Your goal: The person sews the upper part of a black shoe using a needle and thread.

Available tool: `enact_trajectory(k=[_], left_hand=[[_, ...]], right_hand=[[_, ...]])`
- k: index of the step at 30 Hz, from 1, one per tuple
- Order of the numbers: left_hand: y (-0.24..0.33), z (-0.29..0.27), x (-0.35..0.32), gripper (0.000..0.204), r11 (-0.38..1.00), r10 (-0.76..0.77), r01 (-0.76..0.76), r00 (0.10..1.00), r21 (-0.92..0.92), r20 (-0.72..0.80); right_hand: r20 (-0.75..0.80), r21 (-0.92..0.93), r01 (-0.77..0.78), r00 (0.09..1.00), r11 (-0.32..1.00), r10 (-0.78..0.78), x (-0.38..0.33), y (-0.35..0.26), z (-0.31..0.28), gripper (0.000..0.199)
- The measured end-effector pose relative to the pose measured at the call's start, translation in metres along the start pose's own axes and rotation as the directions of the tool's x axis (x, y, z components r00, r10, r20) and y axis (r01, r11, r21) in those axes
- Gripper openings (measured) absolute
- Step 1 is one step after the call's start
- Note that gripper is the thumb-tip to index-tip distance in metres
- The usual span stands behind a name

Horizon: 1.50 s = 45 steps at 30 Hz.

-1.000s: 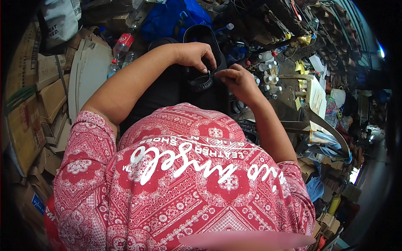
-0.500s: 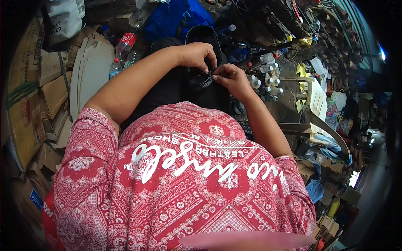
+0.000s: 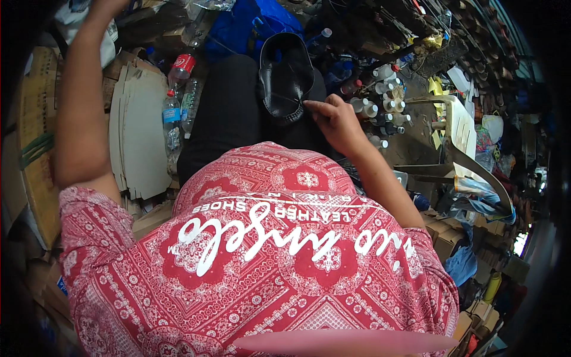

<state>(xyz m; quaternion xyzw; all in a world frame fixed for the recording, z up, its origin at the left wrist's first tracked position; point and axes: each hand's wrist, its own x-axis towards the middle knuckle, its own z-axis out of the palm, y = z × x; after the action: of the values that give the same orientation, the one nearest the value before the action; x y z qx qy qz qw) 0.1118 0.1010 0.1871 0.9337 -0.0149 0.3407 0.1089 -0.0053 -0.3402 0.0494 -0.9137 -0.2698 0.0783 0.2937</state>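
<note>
Right hand [image 3: 341, 123] touches black shoe [image 3: 281, 86] near capped bottles [image 3: 389, 106], contents unclear; its grip and left hand's [image 3: 110, 6] unclear.

L hand [image 3: 109, 6]: 1 (part)
R hand [image 3: 339, 122]: 1
Blk shoe [image 3: 285, 77]: 1
Btls, L [image 3: 172, 115]: min. 3
Btls, R [image 3: 389, 106]: 10+, exact no. unclear
Blue bag [image 3: 235, 30]: 1
Chair [image 3: 460, 134]: 1

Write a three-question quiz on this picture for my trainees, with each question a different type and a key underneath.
1. Which hand is nearer the black shoe?
2. True or false: the left hand is touching the shoe.
3. Which is on the picture's left side? (a) white chair (b) red-labelled bottle (c) yellow bottle

Key: 1. The right hand. 2. False; it is at the upper edge, apart from the shoe. 3. b.
</note>
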Motion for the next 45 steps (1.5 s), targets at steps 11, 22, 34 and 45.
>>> enact_trajectory(k=[11,22,34,45], left_hand=[[0.173,0.069,-0.207,0.011,0.860,0.374,-0.161,0.846,-0.485,0.382],[0.170,0.100,-0.198,0.020,0.783,0.354,0.001,0.822,-0.622,0.447],[0.173,0.096,-0.195,0.015,0.800,0.336,0.081,0.761,-0.594,0.556],[0.180,0.102,-0.195,0.014,0.759,0.392,0.074,0.742,-0.647,0.544]], right_hand=[[0.001,-0.011,-0.042,0.999,0.999,0.042,-0.008,0.008,0.006,0.033],[0.283,0.348,-0.174,0.956,0.921,0.074,0.029,0.041,-0.010,0.025],[0.335,0.403,-0.229,0.938,0.886,0.090,0.033,0.045,-0.010,0.025],[0.338,0.465,-0.243,0.938,0.851,0.083,0.032,0.051,-0.008,0.029]])
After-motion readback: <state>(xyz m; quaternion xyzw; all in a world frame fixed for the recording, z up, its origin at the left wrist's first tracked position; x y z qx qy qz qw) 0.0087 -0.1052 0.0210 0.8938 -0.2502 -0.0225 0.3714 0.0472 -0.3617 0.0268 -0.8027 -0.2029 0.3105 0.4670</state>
